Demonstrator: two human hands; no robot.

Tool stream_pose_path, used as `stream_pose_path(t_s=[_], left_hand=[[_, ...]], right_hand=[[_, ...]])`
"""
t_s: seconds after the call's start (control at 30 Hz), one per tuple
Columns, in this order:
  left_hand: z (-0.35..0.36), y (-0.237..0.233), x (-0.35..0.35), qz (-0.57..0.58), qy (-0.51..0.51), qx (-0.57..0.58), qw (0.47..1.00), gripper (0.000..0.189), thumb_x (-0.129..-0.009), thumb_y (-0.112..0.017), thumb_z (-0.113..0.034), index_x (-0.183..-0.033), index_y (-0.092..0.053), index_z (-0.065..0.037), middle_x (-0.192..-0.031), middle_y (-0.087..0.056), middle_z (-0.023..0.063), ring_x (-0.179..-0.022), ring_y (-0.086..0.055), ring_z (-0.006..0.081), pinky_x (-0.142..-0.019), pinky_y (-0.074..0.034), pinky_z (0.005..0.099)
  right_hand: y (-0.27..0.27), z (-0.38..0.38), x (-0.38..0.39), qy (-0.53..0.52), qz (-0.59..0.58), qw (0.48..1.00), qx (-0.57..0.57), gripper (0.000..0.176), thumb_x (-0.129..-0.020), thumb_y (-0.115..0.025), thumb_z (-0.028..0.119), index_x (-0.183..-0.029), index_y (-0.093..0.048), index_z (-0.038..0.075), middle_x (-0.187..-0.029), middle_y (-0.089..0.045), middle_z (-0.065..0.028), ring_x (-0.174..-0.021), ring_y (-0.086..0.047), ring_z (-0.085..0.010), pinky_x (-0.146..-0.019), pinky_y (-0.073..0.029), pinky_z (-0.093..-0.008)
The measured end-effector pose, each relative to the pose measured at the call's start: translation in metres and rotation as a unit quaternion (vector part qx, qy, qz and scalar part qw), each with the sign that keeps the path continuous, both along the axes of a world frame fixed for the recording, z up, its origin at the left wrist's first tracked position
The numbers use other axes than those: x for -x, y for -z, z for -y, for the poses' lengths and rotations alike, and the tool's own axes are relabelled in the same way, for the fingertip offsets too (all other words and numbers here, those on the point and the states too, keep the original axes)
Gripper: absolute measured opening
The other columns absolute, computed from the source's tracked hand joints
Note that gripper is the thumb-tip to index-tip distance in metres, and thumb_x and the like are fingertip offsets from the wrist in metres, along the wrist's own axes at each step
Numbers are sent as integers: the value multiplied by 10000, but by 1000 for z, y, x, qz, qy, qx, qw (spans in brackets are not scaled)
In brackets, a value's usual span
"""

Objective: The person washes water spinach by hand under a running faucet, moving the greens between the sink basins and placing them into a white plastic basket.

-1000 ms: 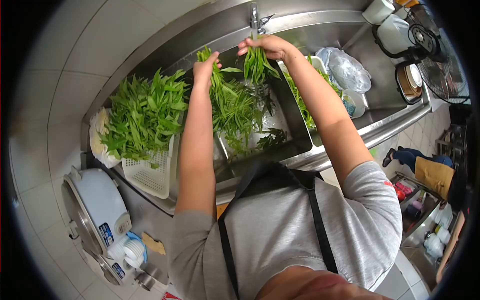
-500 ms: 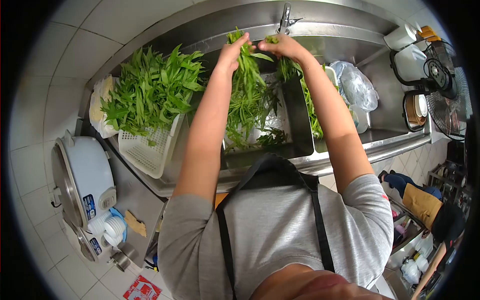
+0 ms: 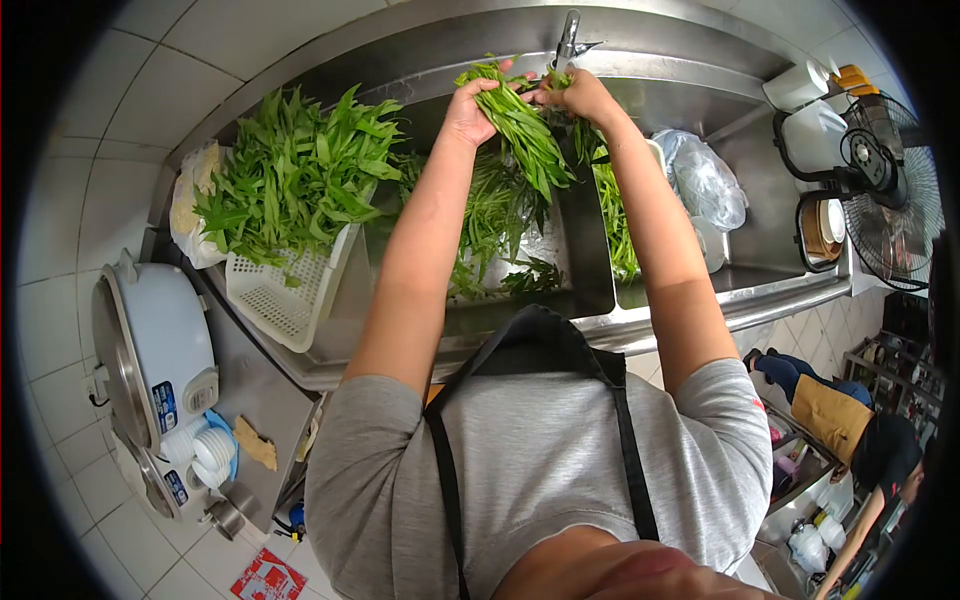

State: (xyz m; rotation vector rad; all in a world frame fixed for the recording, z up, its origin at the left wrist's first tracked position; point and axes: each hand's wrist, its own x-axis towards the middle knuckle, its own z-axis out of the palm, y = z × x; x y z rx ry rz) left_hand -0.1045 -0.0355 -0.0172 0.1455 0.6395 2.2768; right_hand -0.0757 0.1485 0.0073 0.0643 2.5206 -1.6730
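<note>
My left hand [image 3: 472, 112] is closed around a bunch of long-leaved greens [image 3: 528, 138], which looks like water spinach and slants down to the right over the sink. Close beside it, below the tap [image 3: 569, 38], my right hand [image 3: 588, 98] pinches a smaller tuft of greens [image 3: 582, 138]. The two hands almost meet, and some fingertips are hidden by leaves. Beneath them, more loose greens [image 3: 487, 205] lie in the middle sink basin [image 3: 582, 292], where the bottom glints as if wet.
Left of the basin, a big heap of greens [image 3: 290, 180] rests on a white perforated basket [image 3: 285, 300]. To the right are more greens [image 3: 618, 235], a clear plastic bag [image 3: 708, 180] and a fan [image 3: 890, 190]. A rice cooker [image 3: 165, 350] stands at left. Another person [image 3: 830, 405] is behind.
The bunch in my left hand has swung to the right and now lies more slanted. My right hand has come closer to my left, its fingers now near the bunch.
</note>
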Motion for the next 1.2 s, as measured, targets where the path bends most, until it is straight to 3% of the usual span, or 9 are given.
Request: stream_pose_path(t_s=[0.1,0.17,0.37,0.53,0.67,0.93,1.03,1.1,1.2], left_hand=[[-3,-3,0,7,1,-37,999,391,-702,-479,-129,-1088,-486,-67,-1236,-385,270,-1103,-402,472,-930,-339,554],[0,-7,-3,-3,-9,-7,1000,362,-705,-468,-131,-1059,-499,-57,-1236,-384,273,-1105,-398,475,-933,-343,546],[14,1,4,-7,-20,19,1000,355,-719,-448,-118,-1062,-492,-36,-1155,-484,220,-994,-523,372,-892,-401,500],[20,-15,-2,-110,30,443,889,341,-745,-598,-201,-1012,-553,6,-882,-625,133,-668,-615,193,-608,-485,293],[2,-23,-7,-166,-45,433,885,348,-726,-670,-265,-936,-610,6,-857,-627,99,-636,-588,148,-573,-469,267],[-7,-22,-6,-192,-143,447,862,272,-728,-677,-216,-806,-630,40,-750,-631,78,-595,-575,126,-566,-453,237],[-11,-17,-10,-220,-178,436,854,244,-739,-666,-192,-822,-625,34,-764,-633,90,-594,-577,127,-557,-452,240],[-13,-15,-16,-206,-258,404,853,234,-752,-653,-172,-860,-613,33,-782,-633,106,-592,-578,131,-550,-455,249],[-4,-20,-23,-160,-276,388,865,247,-761,-642,-168,-879,-597,44,-771,-627,114,-589,-577,140,-552,-458,255]], right_hand=[[3,-4,-2,80,12,997,-18,537,-653,-752,230,-1072,-505,2,-678,-581,-19,-458,-436,-76,-409,-326,-210],[11,-12,-1,-14,65,989,130,445,-674,-737,215,-1017,-538,13,-624,-540,6,-436,-403,-66,-404,-317,-208],[30,-14,5,-28,91,985,141,279,-660,-736,191,-873,-622,53,-641,-568,6,-444,-400,-63,-402,-313,-209],[13,-19,8,9,36,989,145,192,-695,-696,170,-832,-635,50,-726,-628,-34,-482,-448,-66,-422,-336,-203],[4,-1,6,-58,36,998,15,185,-703,-686,165,-826,-631,38,-670,-612,-17,-464,-429,-71,-419,-325,-199],[4,-7,1,-100,55,991,75,164,-728,-647,177,-815,-633,38,-670,-611,-24,-433,-397,-68,-403,-307,-218],[21,-11,13,-38,48,993,102,134,-732,-621,148,-784,-623,24,-650,-602,-23,-432,-404,-75,-405,-311,-225],[33,-15,19,162,26,957,239,127,-722,-617,145,-705,-632,20,-645,-611,-33,-433,-417,-83,-421,-343,-230],[31,-29,15,161,12,931,326,115,-727,-613,118,-696,-613,7,-642,-611,-47,-430,-412,-90,-422,-348,-237]])
